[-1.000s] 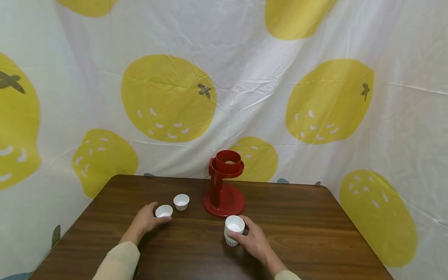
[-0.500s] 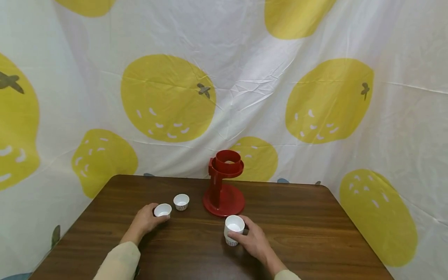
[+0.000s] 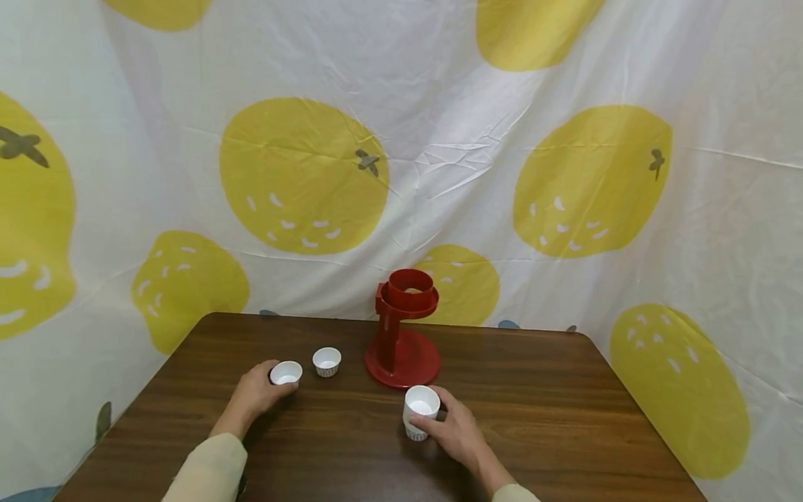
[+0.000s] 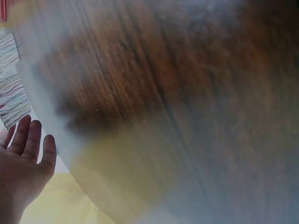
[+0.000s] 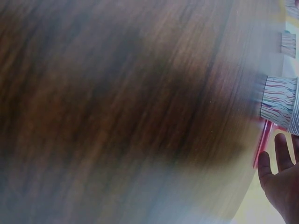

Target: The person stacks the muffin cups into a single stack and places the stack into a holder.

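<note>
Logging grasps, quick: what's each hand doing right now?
Left hand: holds the small white cup.
Right hand: grips the taller white cup.

We take this for a makeshift recording corner rather than a lived-in room. A white cloth printed with large yellow citrus fruits (image 3: 304, 174) hangs creased across the back and both sides, closing off everything behind the table's far edge. The dark wood-grain table (image 3: 533, 397) with rounded far corners carries only a red plastic stand (image 3: 401, 335) and small white paper cups (image 3: 327, 361), like staged props.
</note>
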`<state>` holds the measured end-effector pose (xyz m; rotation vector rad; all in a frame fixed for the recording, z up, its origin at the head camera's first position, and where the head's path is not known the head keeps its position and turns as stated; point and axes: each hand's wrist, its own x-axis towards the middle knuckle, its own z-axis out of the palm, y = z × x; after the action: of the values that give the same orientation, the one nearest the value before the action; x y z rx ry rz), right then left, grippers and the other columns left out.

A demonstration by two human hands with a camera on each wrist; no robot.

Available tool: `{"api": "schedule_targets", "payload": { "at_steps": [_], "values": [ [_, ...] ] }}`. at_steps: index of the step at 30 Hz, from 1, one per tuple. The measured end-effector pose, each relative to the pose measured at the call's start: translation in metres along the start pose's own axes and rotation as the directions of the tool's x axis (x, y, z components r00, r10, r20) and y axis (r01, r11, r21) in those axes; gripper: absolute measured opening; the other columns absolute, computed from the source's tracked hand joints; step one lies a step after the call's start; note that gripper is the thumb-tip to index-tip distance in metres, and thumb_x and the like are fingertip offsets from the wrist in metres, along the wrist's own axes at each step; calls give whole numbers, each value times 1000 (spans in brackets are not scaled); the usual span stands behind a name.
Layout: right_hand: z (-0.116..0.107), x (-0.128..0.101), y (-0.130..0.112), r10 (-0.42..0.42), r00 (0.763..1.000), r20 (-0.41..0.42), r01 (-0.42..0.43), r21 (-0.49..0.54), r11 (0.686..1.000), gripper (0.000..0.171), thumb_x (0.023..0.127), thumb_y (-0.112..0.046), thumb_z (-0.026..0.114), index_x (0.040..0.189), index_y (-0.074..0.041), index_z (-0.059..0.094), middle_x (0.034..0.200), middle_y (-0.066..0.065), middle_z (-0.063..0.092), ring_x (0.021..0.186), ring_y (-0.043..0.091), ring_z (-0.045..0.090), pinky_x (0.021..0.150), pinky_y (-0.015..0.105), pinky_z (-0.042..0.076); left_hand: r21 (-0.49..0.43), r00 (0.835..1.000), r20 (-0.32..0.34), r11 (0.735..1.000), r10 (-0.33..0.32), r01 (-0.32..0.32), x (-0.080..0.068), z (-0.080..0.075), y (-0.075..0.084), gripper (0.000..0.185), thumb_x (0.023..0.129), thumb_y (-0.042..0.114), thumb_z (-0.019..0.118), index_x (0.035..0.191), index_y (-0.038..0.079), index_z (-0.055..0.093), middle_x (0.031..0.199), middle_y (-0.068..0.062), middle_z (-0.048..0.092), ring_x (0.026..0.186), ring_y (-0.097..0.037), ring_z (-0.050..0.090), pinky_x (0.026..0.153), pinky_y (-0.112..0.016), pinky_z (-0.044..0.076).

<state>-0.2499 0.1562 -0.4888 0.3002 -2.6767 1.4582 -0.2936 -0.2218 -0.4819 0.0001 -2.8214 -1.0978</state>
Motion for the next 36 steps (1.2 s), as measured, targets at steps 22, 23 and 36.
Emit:
{"api": "schedule_targets", "payload": {
  "at_steps": [22, 23, 36],
  "values": [
    [1, 2, 3, 6, 1000, 4, -6, 29, 1000, 64, 79, -38, 84, 131, -11, 59, 116, 7, 66, 103, 23, 61, 86, 41, 47, -62, 997, -33, 995, 70, -72, 9, -4, 24, 59, 81, 35, 81, 124, -1, 60, 118, -20, 64, 107, -34, 59, 90, -51, 46],
    [1, 2, 3, 7, 1000, 6, -8, 32, 999, 64, 79, -38, 84, 132, -11, 58, 116, 7, 66, 103, 23, 61, 86, 41, 47, -63, 996, -36, 995, 80, -82, 9, -4, 26, 58, 82, 34, 81, 123, -1, 61, 117, -19, 65, 106, -34, 59, 89, -50, 46],
    [2, -1, 1, 12, 1000, -4, -12, 26, 1000, 64, 79, -36, 84, 132, -11, 59, 118, 7, 66, 107, 25, 60, 89, 43, 46, -75, 989, -41, 987, 139, -142, 10, -2, 49, 58, 81, 34, 81, 124, 0, 62, 116, -16, 65, 106, -32, 59, 90, -49, 46]
  ]
}}
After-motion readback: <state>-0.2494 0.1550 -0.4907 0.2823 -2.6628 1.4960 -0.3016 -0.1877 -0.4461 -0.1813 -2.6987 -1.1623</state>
